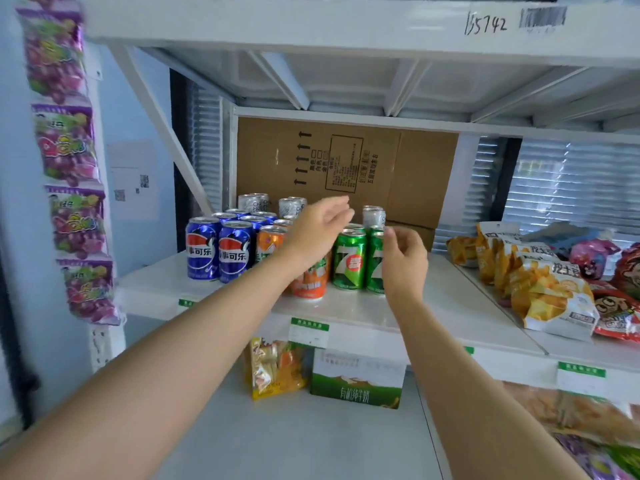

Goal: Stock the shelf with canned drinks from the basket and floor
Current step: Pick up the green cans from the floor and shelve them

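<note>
- Purple grape-sweet packets [65, 168] hang in a strip down the left post.
- Blue cans [202, 252] printed "可乐" stand front-left on the white shelf [450, 299], with orange cans [270, 242] beside them and silver cans [256, 202] behind.
- My left hand [318, 233] hovers over the orange cans, fingers spread, holding nothing.
- Green cans [349, 259] show a big "7". My right hand [405, 261] sits just in front, fingers loosely curled, empty as far as I can tell.
- A brown cardboard box [346, 164] backs the row, and "5742" is scrawled on the upper beam [346, 26].
- Crisp bags [550, 296] lie far right.

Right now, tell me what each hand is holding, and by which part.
Nothing is plainly held. The left hand is open above the orange cans; the right hand hangs loosely curled by a green can, gripping nothing.
</note>
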`<state>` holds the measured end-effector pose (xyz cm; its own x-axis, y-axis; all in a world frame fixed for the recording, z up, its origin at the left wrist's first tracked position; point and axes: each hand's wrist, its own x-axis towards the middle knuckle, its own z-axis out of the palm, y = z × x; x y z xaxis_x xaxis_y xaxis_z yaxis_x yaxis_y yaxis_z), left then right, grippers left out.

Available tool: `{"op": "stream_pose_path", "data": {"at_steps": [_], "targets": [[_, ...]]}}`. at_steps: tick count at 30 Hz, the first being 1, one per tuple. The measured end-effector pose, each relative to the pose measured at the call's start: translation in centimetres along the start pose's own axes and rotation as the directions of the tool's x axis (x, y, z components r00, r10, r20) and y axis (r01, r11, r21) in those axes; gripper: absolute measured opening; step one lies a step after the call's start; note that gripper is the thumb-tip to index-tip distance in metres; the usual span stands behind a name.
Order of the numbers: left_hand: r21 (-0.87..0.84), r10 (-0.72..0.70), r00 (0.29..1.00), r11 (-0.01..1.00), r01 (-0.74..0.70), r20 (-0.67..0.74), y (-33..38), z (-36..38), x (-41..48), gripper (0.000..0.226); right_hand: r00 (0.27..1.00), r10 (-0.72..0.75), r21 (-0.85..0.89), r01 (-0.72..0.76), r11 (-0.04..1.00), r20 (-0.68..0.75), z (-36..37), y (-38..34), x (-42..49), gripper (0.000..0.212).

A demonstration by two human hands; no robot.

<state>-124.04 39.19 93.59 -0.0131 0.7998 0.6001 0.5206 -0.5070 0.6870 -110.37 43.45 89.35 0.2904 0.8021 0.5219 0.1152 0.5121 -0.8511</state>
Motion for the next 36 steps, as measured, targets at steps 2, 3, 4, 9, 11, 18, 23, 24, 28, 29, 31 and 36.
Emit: {"op": "stream_pose_path", "data": {"at_steps": [2, 3, 4, 9, 11, 18, 23, 24, 28, 29, 31, 36], "targets": [[-0.126, -0.065, 0.992, 0.991, 0.051, -0.106, -0.5, -1.8, -1.7, 0.043, 0.996, -0.034, 0.091, 0.027, 0.995, 0.078, 2.0, -1.8, -1.7, 0.014], [-0.183, -0.099, 0.983, 0.981, 0.069, -0.156, -1.1, -2.7, -2.5, 0.042, 0.991, -0.045, 0.127, 0.029, 0.992, 0.128, 3.0, -2.4, -2.6, 0.016], [-0.225, -0.130, 0.971, 0.971, 0.083, -0.200, -1.6, -3.7, -3.4, 0.041, 0.982, -0.050, 0.162, 0.021, 0.987, 0.181, 3.8, -2.9, -3.4, 0.019], [-0.361, -0.197, 0.898, 0.932, 0.046, -0.393, -5.1, -8.7, -8.0, 0.032, 0.900, -0.033, 0.297, -0.108, 0.949, 0.434, 7.9, -3.9, -8.2, 0.021], [-0.386, -0.230, 0.873, 0.921, 0.053, -0.430, -6.4, -10.3, -10.3, 0.029, 0.859, -0.007, 0.321, -0.184, 0.929, 0.512, 9.7, -3.6, -10.2, 0.022], [-0.470, -0.389, 0.763, 0.874, 0.127, -0.516, -11.4, -13.9, -18.2, 0.022, 0.676, 0.090, 0.278, -0.417, 0.865, 0.732, 15.7, -1.5, -18.7, 0.026], [-0.492, -0.519, 0.657, 0.834, 0.250, -0.546, -16.5, -15.1, -23.9, 0.026, 0.559, 0.143, 0.190, -0.495, 0.848, 0.817, 19.1, 2.3, -24.4, 0.018], [-0.501, -0.550, 0.631, 0.819, 0.281, -0.546, -17.7, -15.2, -25.4, 0.024, 0.533, 0.165, 0.166, -0.518, 0.839, 0.830, 19.7, 3.4, -25.6, 0.019], [-0.537, -0.691, 0.473, 0.722, 0.435, -0.546, -22.6, -14.3, -31.9, 0.016, 0.438, 0.280, 0.038, -0.589, 0.807, 0.854, 20.8, 9.1, -31.2, 0.021], [-0.549, -0.722, 0.430, 0.692, 0.470, -0.542, -23.7, -13.9, -33.4, 0.016, 0.418, 0.311, -0.001, -0.595, 0.804, 0.854, 20.8, 10.6, -32.5, 0.020], [-0.579, -0.791, 0.339, 0.606, 0.545, -0.509, -27.0, -12.3, -37.4, 0.016, 0.360, 0.400, -0.103, -0.622, 0.776, 0.843, 20.4, 14.6, -35.9, 0.019], [-0.623, -0.907, 0.156, 0.386, 0.680, -0.392, -34.5, -7.0, -47.0, 0.017, 0.274, 0.612, -0.336, -0.638, 0.693, 0.742, 17.4, 24.8, -42.8, 0.017]]}}
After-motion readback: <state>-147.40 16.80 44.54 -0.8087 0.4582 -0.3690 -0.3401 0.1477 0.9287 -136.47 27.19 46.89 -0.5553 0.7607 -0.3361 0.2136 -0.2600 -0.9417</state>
